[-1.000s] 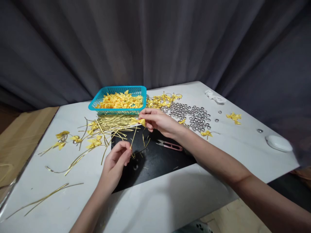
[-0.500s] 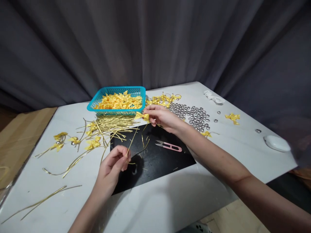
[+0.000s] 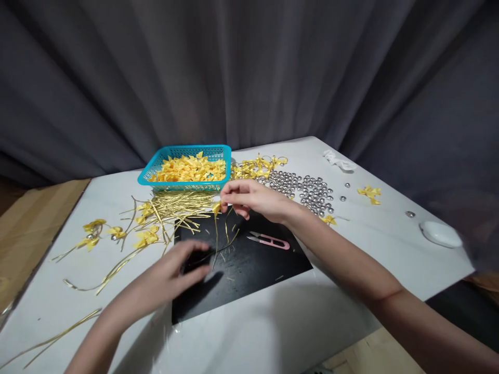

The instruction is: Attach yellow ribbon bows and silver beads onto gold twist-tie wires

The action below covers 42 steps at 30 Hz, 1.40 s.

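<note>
Between the fingertips of my right hand (image 3: 253,200) is a yellow ribbon bow (image 3: 217,207), partly covered by the fingers. A thin gold tie (image 3: 217,236) hangs from it over the black mat (image 3: 241,280). My left hand (image 3: 183,267), a little blurred, is above the mat's left part with thumb and fingers apart and nothing between them. Pink-handled thread snips (image 3: 273,242) lie on the mat below my right wrist. Left of the bow, a heap of gold twist ties (image 3: 183,202) lies in front of the blue basket (image 3: 142,179).
The basket holds many yellow bows (image 3: 187,169). Silver domed beads (image 3: 315,195) and finished-looking bow pieces (image 3: 257,167) lie right of it. Loose bows (image 3: 146,237) are at left. A white oval object (image 3: 440,234) and crumpled white material (image 3: 338,161) are at right. A dark curtain (image 3: 234,67) hangs behind.
My left hand has let go of the gold tie and opened, moving slightly down and left. My right hand has come slightly lower with the bow, and the tie now hangs straight down.
</note>
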Available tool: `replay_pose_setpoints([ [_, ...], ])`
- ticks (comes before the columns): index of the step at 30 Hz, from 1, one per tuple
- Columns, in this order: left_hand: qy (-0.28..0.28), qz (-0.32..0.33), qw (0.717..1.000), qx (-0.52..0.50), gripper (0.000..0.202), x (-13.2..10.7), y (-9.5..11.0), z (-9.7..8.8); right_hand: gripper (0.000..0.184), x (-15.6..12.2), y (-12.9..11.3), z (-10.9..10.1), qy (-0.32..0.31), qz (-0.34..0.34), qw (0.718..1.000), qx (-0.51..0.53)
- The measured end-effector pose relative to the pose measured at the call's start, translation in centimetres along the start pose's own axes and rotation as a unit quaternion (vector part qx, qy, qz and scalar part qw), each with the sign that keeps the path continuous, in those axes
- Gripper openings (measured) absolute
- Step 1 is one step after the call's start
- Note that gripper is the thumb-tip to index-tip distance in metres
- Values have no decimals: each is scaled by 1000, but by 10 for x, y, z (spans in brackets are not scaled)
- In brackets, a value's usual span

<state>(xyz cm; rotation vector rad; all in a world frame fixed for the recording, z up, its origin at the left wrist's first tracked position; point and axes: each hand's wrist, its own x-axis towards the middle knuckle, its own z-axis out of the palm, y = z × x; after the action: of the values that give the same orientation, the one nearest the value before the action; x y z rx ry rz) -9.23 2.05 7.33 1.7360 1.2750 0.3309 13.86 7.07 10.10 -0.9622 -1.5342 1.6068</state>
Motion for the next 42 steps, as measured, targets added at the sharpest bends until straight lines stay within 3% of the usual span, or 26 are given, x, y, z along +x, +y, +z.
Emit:
replay_pose_setpoints([
  [2,92,33,992,-74,44,16,14,8,11,-2,-1,1,-39,-9,999,-12],
  [3,104,59,985,-126,45,23,21,13,11,-3,-1,1,-51,-12,999,-13],
  [6,92,80,955,-269,34,37,30,26,10,-2,-1,-1,-53,-13,998,-9],
  [9,86,44,941,-325,27,36,25,32,9,1,0,-8,4,-10,1000,7],
  [15,133,-20,970,-202,30,12,-4,17,12,4,-2,-23,49,-15,998,-19],
  [20,85,-68,983,-150,34,-9,-31,6,13,3,-4,-24,66,-15,997,-30],
  [24,80,-69,986,-127,35,-22,-44,0,11,3,-3,-20,51,-15,998,-44],
  [31,103,-29,992,-61,37,-32,-46,-9,11,3,-2,-23,59,-26,997,-49],
  [35,26,-20,998,-44,33,-32,-54,-13,11,-2,-9,-24,56,-36,993,-95],
  [39,-79,-41,996,16,29,-31,-65,-24,10,-6,-16,-17,-27,-37,985,-165],
  [42,-106,-73,991,42,27,-29,-57,-32,10,-9,-17,-10,-83,-76,961,-252],
])
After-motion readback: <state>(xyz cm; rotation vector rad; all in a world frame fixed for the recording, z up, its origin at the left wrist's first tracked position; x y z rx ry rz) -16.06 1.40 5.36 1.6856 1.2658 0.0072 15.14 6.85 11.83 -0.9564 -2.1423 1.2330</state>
